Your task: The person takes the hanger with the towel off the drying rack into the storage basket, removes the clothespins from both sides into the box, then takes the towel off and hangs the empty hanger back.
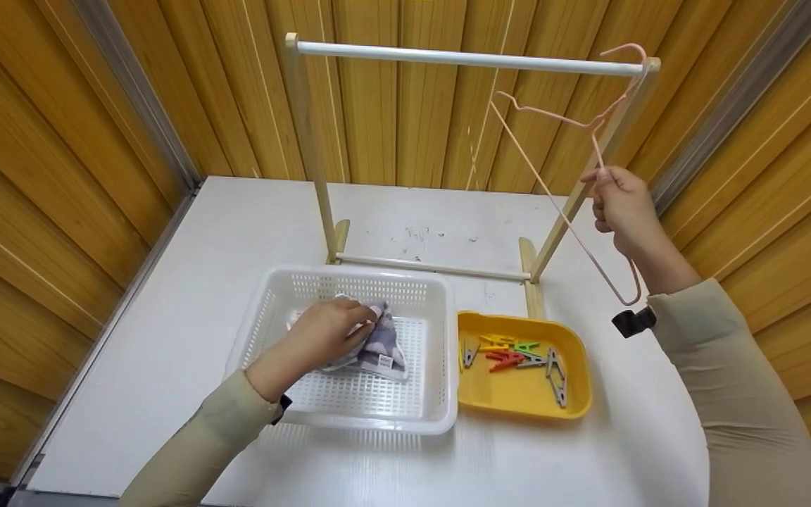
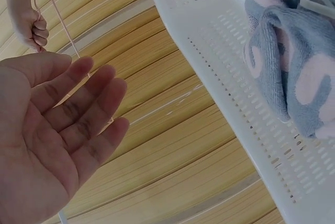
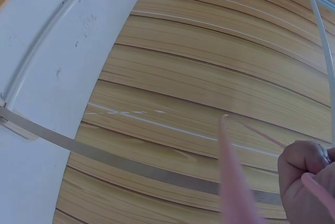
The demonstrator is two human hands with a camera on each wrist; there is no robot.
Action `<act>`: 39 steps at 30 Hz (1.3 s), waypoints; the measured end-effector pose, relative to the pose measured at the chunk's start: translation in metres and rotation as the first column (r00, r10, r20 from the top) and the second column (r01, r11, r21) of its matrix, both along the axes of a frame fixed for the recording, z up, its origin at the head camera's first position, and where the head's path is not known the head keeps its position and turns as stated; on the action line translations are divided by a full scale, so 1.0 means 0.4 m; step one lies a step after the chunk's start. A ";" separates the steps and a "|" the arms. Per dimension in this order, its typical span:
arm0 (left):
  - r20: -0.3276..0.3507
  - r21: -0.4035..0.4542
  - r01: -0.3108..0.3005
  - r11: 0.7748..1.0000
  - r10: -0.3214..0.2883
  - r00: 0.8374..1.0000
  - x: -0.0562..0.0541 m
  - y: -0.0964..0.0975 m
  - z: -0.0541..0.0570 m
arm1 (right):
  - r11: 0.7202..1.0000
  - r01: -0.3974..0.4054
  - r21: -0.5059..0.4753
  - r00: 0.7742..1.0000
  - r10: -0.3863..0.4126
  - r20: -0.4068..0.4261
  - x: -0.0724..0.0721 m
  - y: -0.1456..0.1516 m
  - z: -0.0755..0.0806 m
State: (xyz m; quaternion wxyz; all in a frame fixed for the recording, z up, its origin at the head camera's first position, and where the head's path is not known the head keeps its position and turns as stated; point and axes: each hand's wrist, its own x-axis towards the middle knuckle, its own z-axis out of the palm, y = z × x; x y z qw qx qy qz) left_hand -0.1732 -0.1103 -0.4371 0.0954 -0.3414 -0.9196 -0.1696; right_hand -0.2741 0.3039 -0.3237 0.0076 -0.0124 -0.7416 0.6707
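Note:
In the head view my left hand (image 1: 328, 327) is over a grey and pink cloth (image 1: 383, 345) with a white label, which lies folded in a white plastic basket (image 1: 448, 352). The left wrist view shows that palm with its fingers loosely bent and nothing between them; the cloth (image 2: 309, 67) appears apart from them. My right hand (image 1: 627, 204) grips a pink wire hanger (image 1: 532, 165) by one side, raised at the right of the rack, its hook up by the top bar. Seen from the right wrist, curled fingers (image 3: 303, 171) go round the wire.
A wooden rack with a white top bar (image 1: 462, 58) stands behind the basket. Right of the basket, a yellow tray (image 1: 504, 401) holds several clothespins (image 1: 506, 360) in red, yellow, green and grey. Wood-patterned walls (image 1: 412, 120) enclose the white table (image 1: 166, 317).

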 end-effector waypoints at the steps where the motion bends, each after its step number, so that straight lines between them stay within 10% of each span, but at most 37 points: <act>1: 0.007 0.000 -0.001 1.000 0.001 1.000 0.000 0.001 0.000 | 1.000 -0.001 -0.003 1.000 0.001 0.011 -0.001 0.001 0.001; 15: 0.076 -0.019 -0.007 1.000 0.008 0.997 0.003 0.004 -0.007 | 1.000 -0.029 -0.003 0.998 0.030 0.061 -0.018 0.012 -0.024; 27: 0.109 -0.006 -0.015 1.000 0.016 0.994 -0.003 0.002 -0.007 | 0.981 0.005 0.196 0.999 -0.011 0.030 -0.025 0.018 -0.046; 39: 0.056 0.027 -0.029 0.999 0.028 0.998 -0.023 -0.022 0.002 | 0.871 -0.001 0.492 0.999 0.016 -0.027 0.003 -0.008 -0.022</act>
